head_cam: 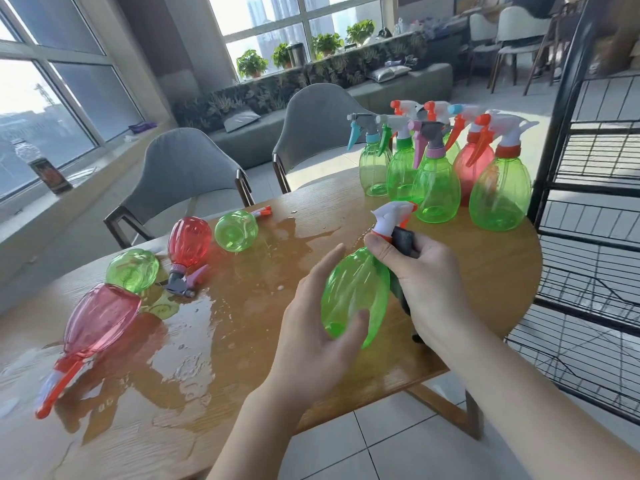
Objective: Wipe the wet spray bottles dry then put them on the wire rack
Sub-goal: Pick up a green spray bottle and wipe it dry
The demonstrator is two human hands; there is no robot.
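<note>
My left hand (pixel 311 327) cups the base of a green spray bottle (pixel 356 292) with a white and orange head, thumb and fingers curled round it. My right hand (pixel 415 275) grips a dark grey cloth (pixel 405 242) against the bottle's neck and side. Both are above the wet wooden table (pixel 242 341). Several bottles lie on their sides in the water at the left: a pink one (pixel 98 320), two green ones (pixel 132 270) (pixel 236 230) and a red one (pixel 188 242). Several upright bottles (pixel 436 181) stand at the far right corner. The black wire rack (pixel 595 188) stands right of the table.
Water pools across the table's left and middle. Two grey chairs (pixel 187 174) stand at the far side. A dark drink bottle (pixel 48 171) sits on the window ledge at left. Tiled floor shows below the table's near edge.
</note>
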